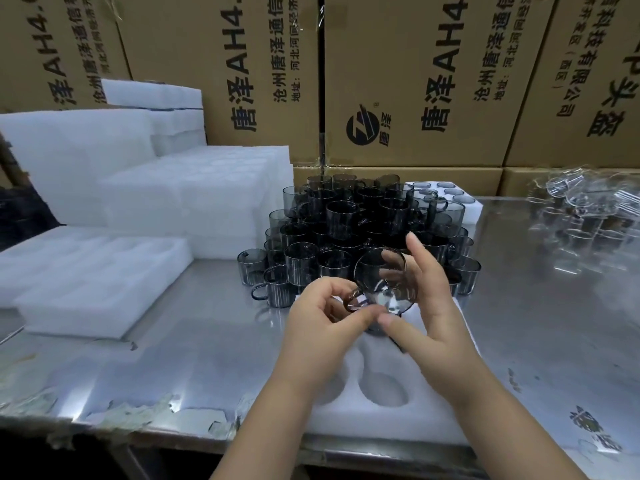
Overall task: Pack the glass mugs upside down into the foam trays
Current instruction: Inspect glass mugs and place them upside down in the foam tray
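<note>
- Your left hand [325,306] sits just at 7 o'clock of the picture's centre, with thumb and fingers curled in to pinch the handle of a smoky glass mug [384,282].
- Your right hand [426,306] cups the same mug from its 3 o'clock side. The thumb lies under the glass and the fingers reach up behind it, so both hands have hold of 1 mug.
- The mug hangs in the air above the foam tray [398,427], not touching it. It seems tilted with its base toward you, though the see-through glass makes that hard to read.
- That white tray lies at 6 o'clock by the near edge of the steel table [536,323], and 2 round wells show between your forearms.
- A heap of dark mugs [353,220] stands at 12 o'clock of your hands, stacked in layers, mostly mouth-up with handles pointing different ways.
- Behind the heap, at its 2 o'clock, a second tray [476,211] shows round glass bases in its wells.
- Stacks of white foam [194,199] fill the 9 to 10 o'clock side, with 1 low tray [93,278] nearest you.
- Clear glassware [585,216] is blurred at 3 o'clock.
- Printed cardboard boxes [415,81] wall off the back at 12 o'clock.
</note>
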